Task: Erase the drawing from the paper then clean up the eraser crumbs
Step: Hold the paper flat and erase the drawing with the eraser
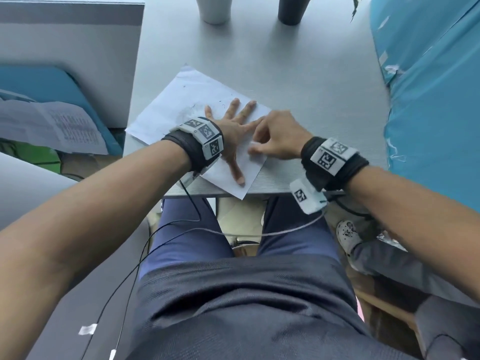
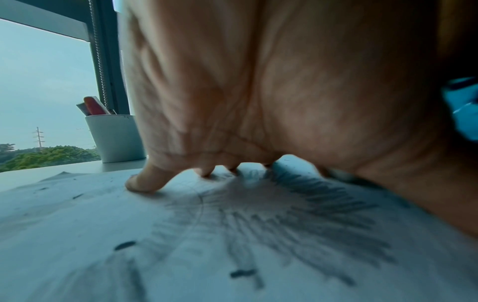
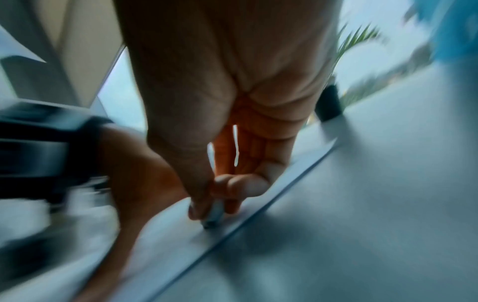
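Observation:
A white sheet of paper [image 1: 192, 100] lies askew on the grey table [image 1: 311, 81], one corner hanging over the near edge. My left hand [image 1: 233, 126] lies flat on it with fingers spread, pressing it down. A smudged pencil drawing [image 2: 271, 220] shows under that palm, with dark eraser crumbs [image 2: 124, 245] scattered around. My right hand [image 1: 275, 136] pinches a small white eraser [image 1: 253, 145] and holds its tip against the paper near the right edge; the right wrist view shows the eraser [image 3: 213, 214] between thumb and fingers, blurred.
A white cup [image 1: 214, 9] and a dark cup [image 1: 293, 9] stand at the table's far end. A blue wrapped object [image 1: 436, 87] borders the right side. Cables hang over my lap below the table edge. Printed papers [image 1: 52, 126] lie off to the left.

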Tool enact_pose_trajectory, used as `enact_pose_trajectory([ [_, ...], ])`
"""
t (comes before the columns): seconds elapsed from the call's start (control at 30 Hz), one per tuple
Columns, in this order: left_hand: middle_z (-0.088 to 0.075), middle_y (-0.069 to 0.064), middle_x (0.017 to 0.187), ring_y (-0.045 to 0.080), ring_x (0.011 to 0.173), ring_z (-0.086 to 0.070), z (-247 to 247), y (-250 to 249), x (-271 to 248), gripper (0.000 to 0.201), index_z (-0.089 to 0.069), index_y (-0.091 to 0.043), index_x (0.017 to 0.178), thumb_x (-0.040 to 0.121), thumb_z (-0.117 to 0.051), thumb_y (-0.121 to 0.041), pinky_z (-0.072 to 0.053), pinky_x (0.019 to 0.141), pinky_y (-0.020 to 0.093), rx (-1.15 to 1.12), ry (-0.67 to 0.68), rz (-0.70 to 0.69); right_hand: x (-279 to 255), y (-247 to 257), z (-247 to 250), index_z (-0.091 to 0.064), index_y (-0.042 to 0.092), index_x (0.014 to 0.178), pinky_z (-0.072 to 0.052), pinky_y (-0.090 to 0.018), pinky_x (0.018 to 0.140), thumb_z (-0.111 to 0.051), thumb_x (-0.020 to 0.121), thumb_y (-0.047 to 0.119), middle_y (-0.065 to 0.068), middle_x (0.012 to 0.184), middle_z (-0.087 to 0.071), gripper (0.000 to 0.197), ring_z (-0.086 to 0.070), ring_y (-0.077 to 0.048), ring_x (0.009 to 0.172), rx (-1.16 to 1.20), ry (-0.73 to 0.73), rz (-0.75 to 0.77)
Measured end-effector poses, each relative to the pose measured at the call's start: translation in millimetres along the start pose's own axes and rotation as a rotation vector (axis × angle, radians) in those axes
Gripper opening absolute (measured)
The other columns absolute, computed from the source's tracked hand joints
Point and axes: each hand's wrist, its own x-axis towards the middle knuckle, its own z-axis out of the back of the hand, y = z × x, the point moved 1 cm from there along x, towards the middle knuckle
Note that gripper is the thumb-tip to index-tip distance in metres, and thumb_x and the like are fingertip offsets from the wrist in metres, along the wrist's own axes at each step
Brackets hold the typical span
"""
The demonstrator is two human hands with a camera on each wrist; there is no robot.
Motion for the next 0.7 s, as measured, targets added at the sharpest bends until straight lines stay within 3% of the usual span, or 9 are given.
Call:
enact_pose_trajectory([
  [0.1, 0.043, -0.007, 0.156, 0.030, 0.144, 0.037, 1, 0, -2, 0.167, 0.027, -0.043, 0.150, 0.031, -0.087, -0.075, 0.000, 0.103, 0.085, -0.015, 0.004, 0.010, 10, -10, 14, -0.077, 0.009, 0.077, -0.056, -0.026, 0.070, -0.078, 0.076, 0.028, -0.004, 0.076, -0.073, 0.018, -0.066, -0.016, 0.071, -0.012, -0.128, -0.040],
  [0.17, 0.045, -0.005, 0.154, 0.031, 0.142, 0.039, 1, 0, 0, 0.169, 0.030, -0.043, 0.148, 0.030, -0.086, -0.076, 0.002, 0.101, 0.086, -0.018, 0.010, 0.001, -2, 8, -8, -0.073, 0.004, 0.070, -0.052, -0.025, 0.060, -0.076, 0.077, 0.023, -0.010, 0.069, -0.069, 0.021, -0.064, -0.022, 0.064, -0.084, -0.018, 0.066],
  [0.23, 0.046, -0.005, 0.154, 0.032, 0.142, 0.039, 1, 0, 3, 0.169, 0.029, -0.043, 0.149, 0.030, -0.086, -0.077, 0.003, 0.100, 0.086, -0.008, 0.011, -0.003, -7, 10, -14, -0.073, 0.006, 0.069, -0.050, -0.019, 0.056, -0.078, 0.077, 0.023, -0.008, 0.068, -0.070, 0.020, -0.064, -0.018, 0.061, -0.026, 0.067, 0.084],
  [0.33, 0.044, -0.007, 0.155, 0.030, 0.143, 0.038, 1, 3, 3, 0.166, 0.023, -0.041, 0.152, 0.032, -0.086, -0.076, 0.001, 0.104, 0.084, 0.002, 0.012, 0.019, 15, -8, 14, -0.079, 0.011, 0.079, -0.058, -0.027, 0.072, -0.079, 0.077, 0.027, -0.003, 0.076, -0.074, 0.016, -0.067, -0.012, 0.070, 0.015, -0.108, -0.032],
  [0.37, 0.044, -0.007, 0.155, 0.029, 0.143, 0.038, 1, 3, 2, 0.166, 0.022, -0.040, 0.153, 0.033, -0.086, -0.076, 0.001, 0.104, 0.083, 0.004, 0.015, 0.027, 19, -10, 14, -0.078, 0.010, 0.080, -0.058, -0.028, 0.071, -0.079, 0.077, 0.026, -0.005, 0.077, -0.074, 0.016, -0.067, -0.013, 0.070, 0.015, -0.139, -0.037],
  [0.47, 0.046, -0.006, 0.153, 0.032, 0.142, 0.039, 1, 2, 5, 0.169, 0.026, -0.040, 0.152, 0.031, -0.086, -0.078, 0.001, 0.101, 0.086, 0.001, 0.015, 0.013, 2, 11, -12, -0.073, 0.005, 0.070, -0.049, -0.023, 0.056, -0.075, 0.078, 0.019, -0.009, 0.069, -0.070, 0.017, -0.062, -0.018, 0.060, -0.024, -0.007, 0.062],
  [0.53, 0.046, -0.006, 0.153, 0.033, 0.142, 0.039, 1, 2, 6, 0.169, 0.030, -0.043, 0.148, 0.030, -0.086, -0.077, 0.001, 0.100, 0.087, 0.000, 0.013, 0.003, -1, 7, -14, -0.075, 0.008, 0.069, -0.048, -0.018, 0.058, -0.077, 0.078, 0.022, -0.004, 0.068, -0.071, 0.017, -0.064, -0.016, 0.061, 0.006, 0.051, 0.055],
  [0.6, 0.044, -0.006, 0.155, 0.032, 0.143, 0.038, 1, 2, 1, 0.168, 0.030, -0.041, 0.149, 0.033, -0.087, -0.076, 0.000, 0.101, 0.086, -0.004, 0.017, 0.002, 13, -12, 8, -0.078, 0.012, 0.076, -0.052, -0.021, 0.064, -0.080, 0.076, 0.028, 0.000, 0.073, -0.073, 0.016, -0.065, -0.011, 0.066, 0.036, -0.058, -0.060],
  [0.7, 0.042, -0.006, 0.156, 0.031, 0.144, 0.038, 2, 2, -3, 0.165, 0.028, -0.040, 0.150, 0.038, -0.088, -0.072, 0.002, 0.101, 0.086, -0.029, 0.016, -0.013, 27, -32, 26, -0.079, 0.012, 0.081, -0.048, -0.020, 0.066, -0.082, 0.073, 0.032, -0.002, 0.079, -0.072, 0.021, -0.061, -0.008, 0.071, 0.025, -0.159, -0.136],
])
